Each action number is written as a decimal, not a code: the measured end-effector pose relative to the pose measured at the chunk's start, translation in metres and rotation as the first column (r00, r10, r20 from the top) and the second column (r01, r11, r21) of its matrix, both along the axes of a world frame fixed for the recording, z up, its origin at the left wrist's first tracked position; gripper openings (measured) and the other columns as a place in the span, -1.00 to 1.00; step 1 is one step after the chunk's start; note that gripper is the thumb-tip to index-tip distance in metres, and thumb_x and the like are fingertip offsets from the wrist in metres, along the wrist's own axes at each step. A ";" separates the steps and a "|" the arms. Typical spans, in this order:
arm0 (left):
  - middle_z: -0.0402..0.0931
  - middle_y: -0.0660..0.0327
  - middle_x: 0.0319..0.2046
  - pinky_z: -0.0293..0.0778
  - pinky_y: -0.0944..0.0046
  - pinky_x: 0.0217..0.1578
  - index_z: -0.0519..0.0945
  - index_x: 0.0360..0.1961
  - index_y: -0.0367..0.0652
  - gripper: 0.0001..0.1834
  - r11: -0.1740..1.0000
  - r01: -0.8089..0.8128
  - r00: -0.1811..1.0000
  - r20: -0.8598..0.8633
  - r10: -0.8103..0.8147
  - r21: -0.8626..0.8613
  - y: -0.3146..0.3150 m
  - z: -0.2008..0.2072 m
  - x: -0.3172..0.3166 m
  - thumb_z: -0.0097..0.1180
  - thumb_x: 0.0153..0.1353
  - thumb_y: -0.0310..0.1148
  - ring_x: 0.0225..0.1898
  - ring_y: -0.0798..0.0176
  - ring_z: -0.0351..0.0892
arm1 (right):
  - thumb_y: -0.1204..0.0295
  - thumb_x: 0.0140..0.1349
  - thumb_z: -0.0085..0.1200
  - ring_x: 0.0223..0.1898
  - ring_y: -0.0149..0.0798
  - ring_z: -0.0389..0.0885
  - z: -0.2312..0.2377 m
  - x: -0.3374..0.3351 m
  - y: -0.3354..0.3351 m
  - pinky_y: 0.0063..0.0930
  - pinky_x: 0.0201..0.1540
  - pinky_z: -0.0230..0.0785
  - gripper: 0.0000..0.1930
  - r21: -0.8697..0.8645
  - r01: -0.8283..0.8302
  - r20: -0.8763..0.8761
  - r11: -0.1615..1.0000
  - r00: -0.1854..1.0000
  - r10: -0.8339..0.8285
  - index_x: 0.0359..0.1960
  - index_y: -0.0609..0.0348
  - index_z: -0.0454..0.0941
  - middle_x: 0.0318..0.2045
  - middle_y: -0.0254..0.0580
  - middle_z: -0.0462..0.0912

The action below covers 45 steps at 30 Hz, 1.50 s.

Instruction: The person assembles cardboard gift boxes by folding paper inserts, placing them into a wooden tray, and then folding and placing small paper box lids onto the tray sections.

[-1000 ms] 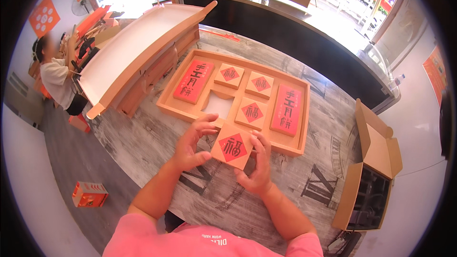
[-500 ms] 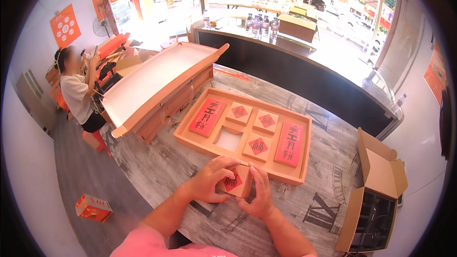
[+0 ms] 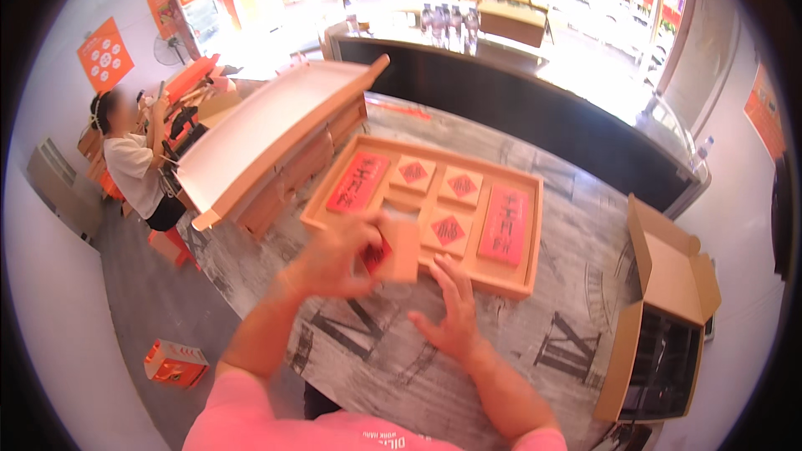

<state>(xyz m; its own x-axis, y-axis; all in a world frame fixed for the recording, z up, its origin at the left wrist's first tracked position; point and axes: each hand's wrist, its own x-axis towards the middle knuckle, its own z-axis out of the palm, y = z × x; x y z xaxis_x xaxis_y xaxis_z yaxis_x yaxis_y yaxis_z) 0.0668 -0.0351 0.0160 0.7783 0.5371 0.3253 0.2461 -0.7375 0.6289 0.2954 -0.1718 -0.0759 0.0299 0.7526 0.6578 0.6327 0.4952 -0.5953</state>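
Observation:
My left hand [image 3: 332,257] grips a small square kraft box [image 3: 399,252] with a red diamond label, holding it tilted over the near edge of the gift-box tray [image 3: 535,230]. Close to the box, my right hand [image 3: 451,311] is open, fingers apart, thumb out. Inside the tray lie a left red-labelled long box [image 3: 359,182], a right red-labelled long box [image 3: 505,225], and three matching small boxes: a far one [image 3: 412,174], a middle one [image 3: 460,186] and a near one [image 3: 447,232]. The held box and left hand partly cover the tray's front-left compartment.
A white-lined lid [image 3: 276,117] rests on stacked boxes left of the tray. An opened brown carton [image 3: 668,267] stands at the table's right. Beyond are a dark-fronted counter [image 3: 501,100] and bottles [image 3: 451,23]. A person [image 3: 134,159] stands far left; an orange-white box [image 3: 175,363] is on the floor.
The small box has risen from the table and moved forward toward the tray, turning in my left hand. My right hand has let go of it and spread its fingers.

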 end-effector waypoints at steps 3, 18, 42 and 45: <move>0.46 -0.02 0.19 0.51 0.10 0.06 0.45 -0.13 -0.16 -0.46 0.965 -0.018 0.999 0.030 0.010 0.263 0.033 0.021 0.011 0.47 -0.15 -0.44 0.10 -0.08 0.54 | 0.45 -0.01 0.43 0.37 0.24 0.34 -0.007 0.004 -0.003 0.05 0.40 0.24 -0.26 -0.091 0.073 0.077 0.993 0.995 -0.066 0.28 0.23 0.44 0.30 0.13 0.43; 0.50 0.07 -0.17 0.54 0.21 -0.13 0.44 -0.15 -0.23 -0.48 0.987 0.140 0.900 -0.405 -0.159 -0.076 0.118 -0.006 0.066 0.47 -0.11 -0.40 -0.17 0.13 0.57 | 0.43 0.02 0.39 0.37 0.17 0.33 -0.015 0.005 -0.001 0.04 0.36 0.26 -0.44 -0.139 0.080 0.073 0.987 0.995 -0.071 0.13 0.14 0.56 0.25 -0.02 0.46; 0.35 -0.07 0.34 0.39 0.09 0.30 0.52 -0.03 -0.22 -0.42 0.972 0.187 0.850 -0.520 -0.087 0.143 0.116 -0.039 0.063 0.50 -0.08 -0.32 0.33 -0.14 0.39 | 0.44 0.02 0.40 0.38 0.16 0.32 -0.015 0.003 -0.001 0.02 0.37 0.24 -0.47 -0.137 0.092 0.084 0.986 0.993 -0.081 0.09 0.11 0.58 0.25 -0.04 0.45; 0.38 -0.03 0.34 0.39 0.05 0.30 0.56 -0.05 -0.18 -0.52 0.973 0.121 0.915 -0.402 -0.033 0.195 0.107 -0.035 0.053 0.47 -0.01 -0.35 0.32 -0.14 0.40 | 0.46 0.01 0.39 0.36 0.17 0.33 -0.012 0.002 -0.001 0.01 0.38 0.25 -0.47 -0.126 0.100 0.093 0.987 0.992 -0.089 0.10 0.11 0.57 0.24 -0.03 0.47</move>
<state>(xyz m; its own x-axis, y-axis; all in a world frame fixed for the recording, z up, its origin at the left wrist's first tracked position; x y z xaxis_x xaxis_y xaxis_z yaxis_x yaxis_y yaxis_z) 0.1196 0.0716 -0.0193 0.9023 0.4231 0.0833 0.3780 -0.8689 0.3196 0.2974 -0.1728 -0.0883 0.0521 0.8284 0.5577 0.7250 0.3527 -0.5915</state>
